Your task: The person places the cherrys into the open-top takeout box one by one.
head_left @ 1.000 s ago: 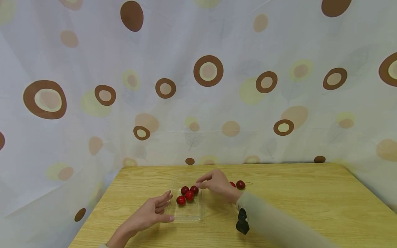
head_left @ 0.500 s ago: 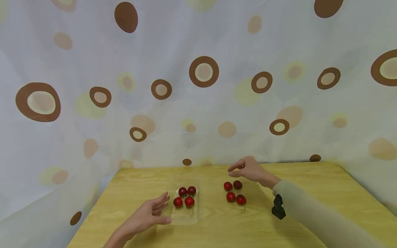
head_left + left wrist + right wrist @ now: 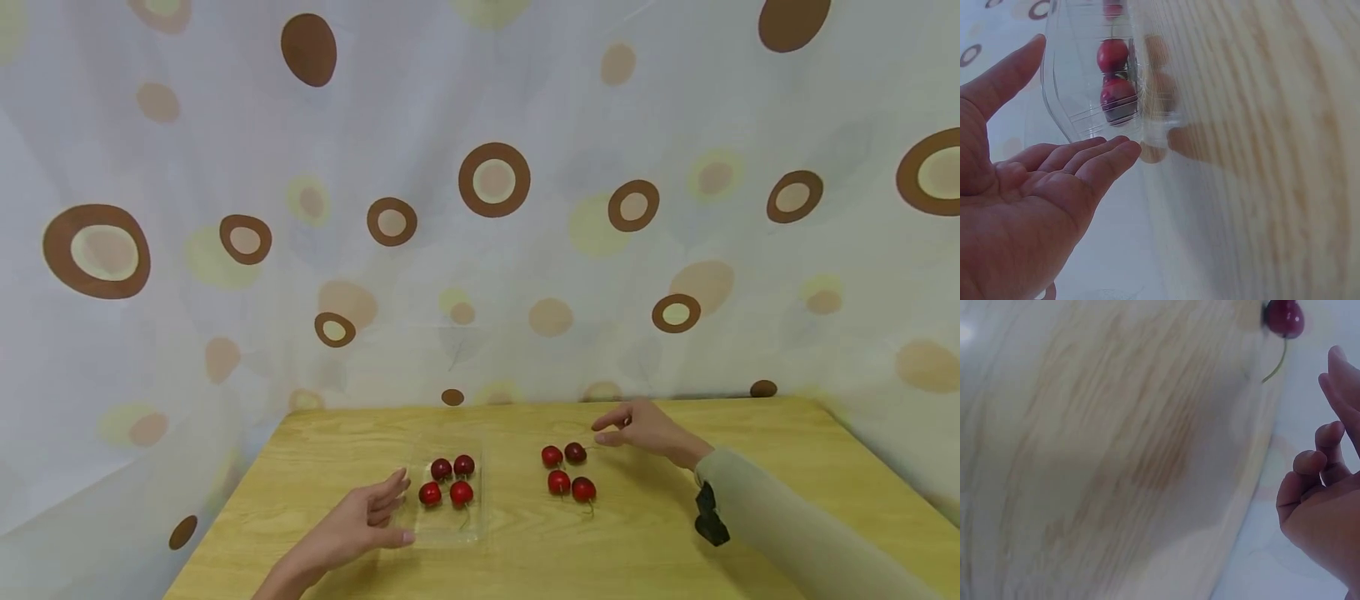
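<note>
A clear plastic box point(image 3: 447, 536) lies on the table in the head view, with several red cherries point(image 3: 461, 494) inside in two rows. At its left side is my left hand point(image 3: 360, 521), fingers loosely extended and thumb apart. The left wrist view shows its fingertips point(image 3: 1127, 149) right at the box wall. More cherries point(image 3: 558, 482) with stems sit in a small group to the right of the box. My right hand point(image 3: 648, 433) hovers just right of that group's far cherry point(image 3: 1285, 317), holding nothing, its thumb and index finger slightly parted.
The wooden table point(image 3: 750, 492) reaches back to a patterned curtain point(image 3: 555, 250) with brown and yellow circles. A dark object point(image 3: 710, 517) is strapped at the right sleeve's cuff.
My right hand has left the cherries in the box and moved right, past the loose group. The boxed cherries have spread into two rows. My left hand has stayed at the box.
</note>
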A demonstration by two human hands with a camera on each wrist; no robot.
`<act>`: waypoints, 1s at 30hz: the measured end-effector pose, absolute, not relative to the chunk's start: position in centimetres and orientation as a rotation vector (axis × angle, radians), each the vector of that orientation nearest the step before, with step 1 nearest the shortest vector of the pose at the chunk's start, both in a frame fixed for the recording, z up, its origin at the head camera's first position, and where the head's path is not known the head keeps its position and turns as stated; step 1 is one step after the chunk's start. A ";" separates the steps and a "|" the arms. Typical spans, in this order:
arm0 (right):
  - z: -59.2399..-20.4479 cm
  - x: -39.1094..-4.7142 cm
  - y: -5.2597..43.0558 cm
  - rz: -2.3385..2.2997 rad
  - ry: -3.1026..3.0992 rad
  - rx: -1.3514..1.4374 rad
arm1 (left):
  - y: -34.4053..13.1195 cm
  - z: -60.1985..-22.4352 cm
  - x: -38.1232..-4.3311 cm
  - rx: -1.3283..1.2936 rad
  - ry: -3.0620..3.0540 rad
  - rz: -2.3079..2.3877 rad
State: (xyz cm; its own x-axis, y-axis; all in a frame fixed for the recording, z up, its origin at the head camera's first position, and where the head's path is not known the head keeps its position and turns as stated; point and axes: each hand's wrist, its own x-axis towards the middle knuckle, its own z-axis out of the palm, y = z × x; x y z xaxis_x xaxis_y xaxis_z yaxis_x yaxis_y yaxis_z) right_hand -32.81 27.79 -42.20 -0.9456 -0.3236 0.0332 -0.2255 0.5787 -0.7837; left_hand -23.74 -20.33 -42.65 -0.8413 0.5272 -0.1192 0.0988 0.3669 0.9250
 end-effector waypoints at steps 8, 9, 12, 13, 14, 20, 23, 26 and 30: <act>-43.4 -32.9 29.3 -1.317 2.671 -0.490 | -20.4 -42.9 -23.8 0.555 2.229 1.478; -43.6 -32.9 29.3 -1.322 2.665 -0.485 | -20.4 -43.0 -23.8 0.557 2.230 1.478; -44.1 -33.0 29.5 -1.334 2.657 -0.484 | -20.5 -43.2 -23.9 0.547 2.246 1.462; -44.3 -33.0 29.5 -1.333 2.657 -0.488 | -20.5 -43.2 -23.9 0.542 2.250 1.456; -44.5 -33.0 29.4 -1.326 2.661 -0.483 | -20.5 -43.2 -23.9 0.539 2.248 1.453; -44.7 -33.2 29.2 -1.302 2.691 -0.489 | -20.4 -43.1 -23.7 0.551 2.229 1.477; -44.5 -33.3 29.0 -1.298 2.694 -0.480 | -20.3 -43.0 -23.7 0.546 2.223 1.485; -44.3 -33.4 28.9 -1.271 2.700 -0.486 | -20.4 -42.9 -23.7 0.538 2.216 1.485; -44.2 -33.5 28.9 -1.271 2.697 -0.495 | -20.5 -42.8 -23.7 0.561 2.206 1.490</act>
